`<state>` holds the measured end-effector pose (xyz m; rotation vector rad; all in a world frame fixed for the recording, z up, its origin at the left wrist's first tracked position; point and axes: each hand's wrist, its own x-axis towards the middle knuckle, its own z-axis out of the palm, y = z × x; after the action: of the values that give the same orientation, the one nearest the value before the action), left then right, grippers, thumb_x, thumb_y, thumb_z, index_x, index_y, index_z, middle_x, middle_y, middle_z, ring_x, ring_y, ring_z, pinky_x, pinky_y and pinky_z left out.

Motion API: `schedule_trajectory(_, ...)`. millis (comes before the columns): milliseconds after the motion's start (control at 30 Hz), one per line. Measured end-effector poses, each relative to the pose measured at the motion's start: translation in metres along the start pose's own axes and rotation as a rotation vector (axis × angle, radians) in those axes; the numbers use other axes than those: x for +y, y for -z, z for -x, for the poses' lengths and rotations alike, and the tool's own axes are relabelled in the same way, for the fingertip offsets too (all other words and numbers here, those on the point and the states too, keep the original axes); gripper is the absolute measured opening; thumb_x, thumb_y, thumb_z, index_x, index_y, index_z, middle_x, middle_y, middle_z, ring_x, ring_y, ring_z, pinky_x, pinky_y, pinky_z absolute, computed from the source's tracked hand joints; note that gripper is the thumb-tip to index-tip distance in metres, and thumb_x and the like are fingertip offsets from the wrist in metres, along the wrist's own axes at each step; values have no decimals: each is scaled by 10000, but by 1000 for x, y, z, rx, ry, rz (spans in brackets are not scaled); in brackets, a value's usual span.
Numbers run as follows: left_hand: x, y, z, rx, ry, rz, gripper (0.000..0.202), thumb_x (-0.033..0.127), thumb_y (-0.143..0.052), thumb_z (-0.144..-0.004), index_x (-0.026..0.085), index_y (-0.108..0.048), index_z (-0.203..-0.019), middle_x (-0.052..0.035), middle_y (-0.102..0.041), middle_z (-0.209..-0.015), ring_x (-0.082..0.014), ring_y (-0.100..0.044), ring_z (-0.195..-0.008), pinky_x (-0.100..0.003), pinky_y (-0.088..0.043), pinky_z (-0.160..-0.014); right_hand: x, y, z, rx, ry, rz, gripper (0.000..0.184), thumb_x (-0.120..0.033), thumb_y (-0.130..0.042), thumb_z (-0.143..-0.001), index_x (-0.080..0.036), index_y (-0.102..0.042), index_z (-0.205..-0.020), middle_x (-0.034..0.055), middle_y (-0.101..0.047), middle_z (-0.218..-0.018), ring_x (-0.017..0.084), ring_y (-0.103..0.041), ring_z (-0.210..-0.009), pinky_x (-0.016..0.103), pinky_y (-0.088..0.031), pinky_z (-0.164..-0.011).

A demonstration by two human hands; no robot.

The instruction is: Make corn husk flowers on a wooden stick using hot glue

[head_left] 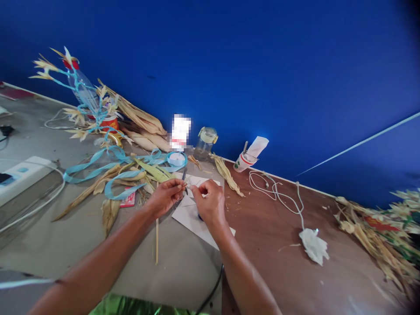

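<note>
Close together over a white sheet of paper (193, 223), my left hand (166, 197) and my right hand (210, 202) both have their fingertips pinched. Something small and pale, with thin strands, shows between them; its kind cannot be made out. Part of a dark object sits under my right palm, mostly covered. Left of my hands lie dried corn husks (98, 186), a greener husk (156, 169) and loops of light blue ribbon (82, 167). The ribbon's roll (177, 160) rests behind them. A thin pale stick (156, 245) lies beside my left forearm.
Along the blue wall stand a plastic bottle (83, 89), blue-stemmed husk flowers (98, 118), a lidded jar (204, 144) and a paper cup (243, 162). A white cable (288, 205) lies on the right, near more husks (367, 236). A power strip (26, 175) is at left.
</note>
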<state>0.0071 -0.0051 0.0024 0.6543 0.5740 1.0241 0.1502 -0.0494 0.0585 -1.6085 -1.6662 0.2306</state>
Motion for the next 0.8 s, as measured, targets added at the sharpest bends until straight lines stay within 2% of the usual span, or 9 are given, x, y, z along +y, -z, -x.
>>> schedule_trajectory(100, 2, 0, 1, -4, 12, 21, 116, 105, -694, -668, 102, -630, -765, -37, -612, -687, -38, -446, -461, -183, -361, -484, 7, -3, -1, 22, 12, 185, 331, -368, -557, -797, -175, -493, -536, 17, -522, -641, 155, -486, -684, 299, -340, -720)
schedule_trajectory(233, 6, -5, 3, -19, 61, 50, 103, 84, -686, -669, 100, -630, -754, -46, -616, -719, -28, -438, -455, -180, -368, -481, 14, -5, -4, 116, 11, 170, 122, -208, -494, -811, -164, -602, -772, 102, -534, -935, 223, -490, -921, 335, -350, -769)
schedule_trajectory(300, 7, -7, 4, -19, 73, 60, 95, 73, -682, -666, 96, -631, -744, -47, -612, -714, -25, -432, -451, -181, -370, -479, 17, -5, -6, 133, 10, 141, 160, -153, -469, -799, -167, -616, -862, 115, -525, -1013, 236, -475, -983, 350, -347, -794)
schedule_trajectory(333, 8, -7, 5, -19, 74, 63, 93, 68, -679, -666, 95, -632, -741, -47, -609, -711, -24, -430, -449, -180, -369, -478, 19, -5, -7, 130, 8, 134, 160, -151, -470, -799, -171, -618, -857, 106, -540, -996, 232, -481, -970, 352, -343, -802)
schedule_trajectory(400, 9, -6, 4, -23, 71, 67, 89, 60, -670, -669, 94, -634, -742, -47, -605, -708, -25, -430, -453, -177, -365, -473, 21, -4, -9, 112, -8, 143, 127, -201, -505, -807, -174, -604, -732, 67, -577, -852, 208, -506, -861, 338, -337, -790)
schedule_trajectory(500, 12, -2, 3, -14, 47, 71, 86, 49, -653, -683, 97, -631, -751, -46, -605, -720, -26, -434, -465, -171, -366, -475, 21, -2, -10, 32, -16, 182, 334, -312, -539, -820, -178, -492, -519, 10, -528, -605, 157, -479, -658, 305, -331, -723)
schedule_trajectory(567, 13, 1, 1, -1, 23, 75, 87, 44, -645, -690, 102, -627, -753, -43, -606, -730, -26, -433, -468, -169, -370, -476, 17, 0, -7, -9, 2, 202, 362, -326, -535, -827, -178, -475, -502, 13, -525, -597, 154, -475, -645, 299, -329, -706)
schedule_trajectory(700, 15, 2, 1, 4, 13, 73, 88, 48, -648, -687, 103, -623, -750, -42, -602, -737, -30, -425, -472, -167, -372, -464, 9, 1, 5, -44, 76, 166, 122, -174, -477, -819, -173, -590, -772, 68, -586, -849, 192, -511, -852, 308, -356, -766)
schedule_trajectory(800, 16, 0, 2, 27, 12, 72, 102, 46, -658, -677, 101, -617, -753, -41, -598, -734, -28, -427, -478, -159, -369, -465, 6, -5, 17, -270, 244, 100, 227, -112, -445, -810, -176, -590, -973, 66, -618, -911, 187, -515, -932, 317, -361, -852)
